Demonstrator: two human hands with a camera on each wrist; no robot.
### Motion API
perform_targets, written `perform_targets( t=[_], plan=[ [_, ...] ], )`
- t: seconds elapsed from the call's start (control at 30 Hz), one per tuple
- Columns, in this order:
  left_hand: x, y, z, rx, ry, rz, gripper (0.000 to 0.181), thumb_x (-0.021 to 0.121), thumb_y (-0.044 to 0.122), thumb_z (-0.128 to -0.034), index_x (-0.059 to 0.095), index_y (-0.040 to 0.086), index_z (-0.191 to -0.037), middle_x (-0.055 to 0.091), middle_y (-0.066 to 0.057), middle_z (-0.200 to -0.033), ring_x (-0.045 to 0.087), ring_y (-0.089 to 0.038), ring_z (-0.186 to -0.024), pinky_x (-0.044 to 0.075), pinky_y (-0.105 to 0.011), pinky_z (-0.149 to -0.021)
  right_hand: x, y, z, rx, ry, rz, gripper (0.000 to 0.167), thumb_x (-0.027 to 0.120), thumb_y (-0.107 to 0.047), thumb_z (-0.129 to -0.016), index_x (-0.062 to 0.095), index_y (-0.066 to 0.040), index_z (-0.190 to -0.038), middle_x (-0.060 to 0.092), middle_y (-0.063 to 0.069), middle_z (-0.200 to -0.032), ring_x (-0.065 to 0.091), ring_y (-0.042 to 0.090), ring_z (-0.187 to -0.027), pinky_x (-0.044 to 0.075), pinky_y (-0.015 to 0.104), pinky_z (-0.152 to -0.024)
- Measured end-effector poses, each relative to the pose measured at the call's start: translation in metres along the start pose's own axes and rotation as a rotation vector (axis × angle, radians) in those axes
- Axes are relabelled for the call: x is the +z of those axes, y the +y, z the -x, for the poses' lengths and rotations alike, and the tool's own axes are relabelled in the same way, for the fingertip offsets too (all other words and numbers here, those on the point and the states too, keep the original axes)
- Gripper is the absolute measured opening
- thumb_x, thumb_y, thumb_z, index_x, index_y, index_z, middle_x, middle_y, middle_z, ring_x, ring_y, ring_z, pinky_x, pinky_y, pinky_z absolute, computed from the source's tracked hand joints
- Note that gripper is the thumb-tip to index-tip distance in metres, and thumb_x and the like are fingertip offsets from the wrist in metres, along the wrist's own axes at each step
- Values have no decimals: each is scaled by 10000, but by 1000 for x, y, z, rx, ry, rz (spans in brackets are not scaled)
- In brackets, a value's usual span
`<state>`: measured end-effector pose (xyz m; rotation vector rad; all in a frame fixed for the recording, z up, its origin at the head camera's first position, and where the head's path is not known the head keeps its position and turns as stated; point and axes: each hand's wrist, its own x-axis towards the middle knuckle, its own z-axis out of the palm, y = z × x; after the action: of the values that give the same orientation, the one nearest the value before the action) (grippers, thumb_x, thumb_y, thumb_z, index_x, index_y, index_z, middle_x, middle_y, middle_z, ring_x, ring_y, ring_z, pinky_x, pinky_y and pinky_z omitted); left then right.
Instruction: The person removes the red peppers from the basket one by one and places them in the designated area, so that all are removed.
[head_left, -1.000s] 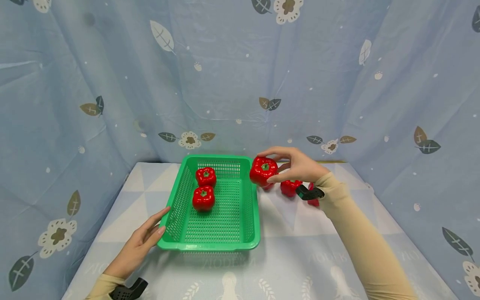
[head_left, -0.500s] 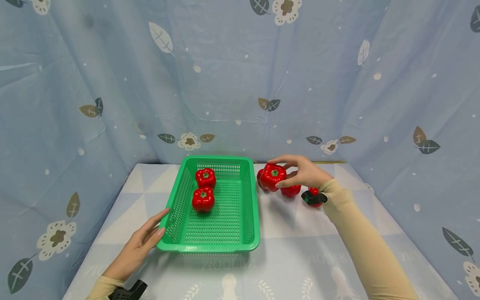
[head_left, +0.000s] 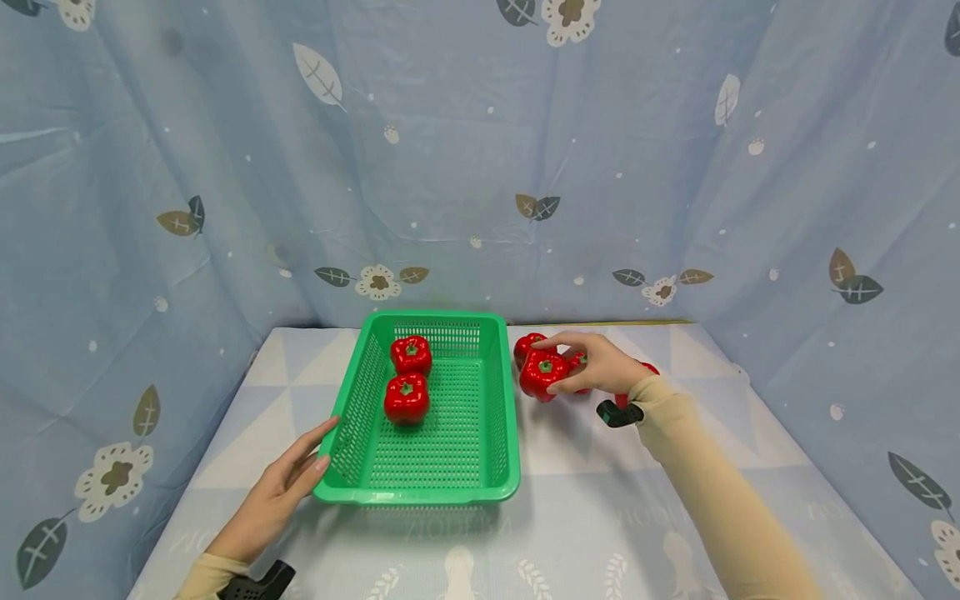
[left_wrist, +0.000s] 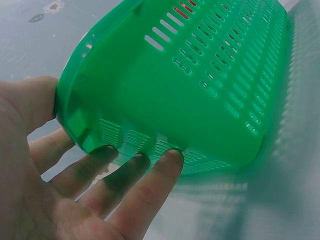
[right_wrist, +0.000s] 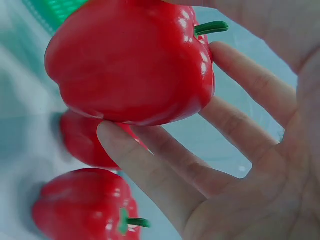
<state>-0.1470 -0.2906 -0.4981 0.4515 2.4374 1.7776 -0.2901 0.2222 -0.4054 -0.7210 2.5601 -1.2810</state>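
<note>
My right hand (head_left: pixel 600 364) grips a red bell pepper (head_left: pixel 542 375) with a green stem, held over the table just right of the green basket (head_left: pixel 516 458). In the right wrist view its fingers spread along the underside of this pepper (right_wrist: pixel 130 65), the thumb on the opposite side. My left hand (head_left: pixel 270 500) touches the basket's near left corner from outside. The left wrist view shows nearly straight fingers (left_wrist: pixel 150 192) against the perforated wall and the thumb at the rim. Inside the basket, two red bell peppers (head_left: pixel 407 400) stand one behind the other on the left.
Behind the held pepper sits another bell pepper (head_left: pixel 527 343) beside the basket. More red peppers (head_left: pixel 581 362) are partly hidden by the right hand and sleeve. A patterned cloth covers the table (head_left: pixel 585 517), and a blue floral curtain (head_left: pixel 480 150) hangs around it.
My right hand has lowered the held bell pepper toward the table, shifting slightly right and then nearer to me. My left hand and the basket stay in place.
</note>
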Motion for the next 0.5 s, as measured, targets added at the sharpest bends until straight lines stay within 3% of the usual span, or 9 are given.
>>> perform_targets(
  t=[0.17, 0.5],
  plan=[
    [0, 0, 0, -3, 4, -2, 565, 486, 254, -1203, 322, 189, -1741, 247, -177, -1776, 333, -469, -1540, 467, -190, -1026, 10, 7, 0, 0, -5, -14, 680, 954, -86, -852, 703, -147, -1480, 697, 148, -1342, 649, 385, -1110, 637, 400, -858],
    [0, -1, 0, 3, 5, -2, 564, 488, 254, -1203, 326, 197, -1740, 252, -170, -1776, 350, -452, -1525, 477, -193, -1027, 25, 20, -5, -26, -1, 57, 668, 966, -153, -845, 721, -167, -1467, 729, 3, -1313, 678, 346, -1038, 597, 448, -852]
  ],
)
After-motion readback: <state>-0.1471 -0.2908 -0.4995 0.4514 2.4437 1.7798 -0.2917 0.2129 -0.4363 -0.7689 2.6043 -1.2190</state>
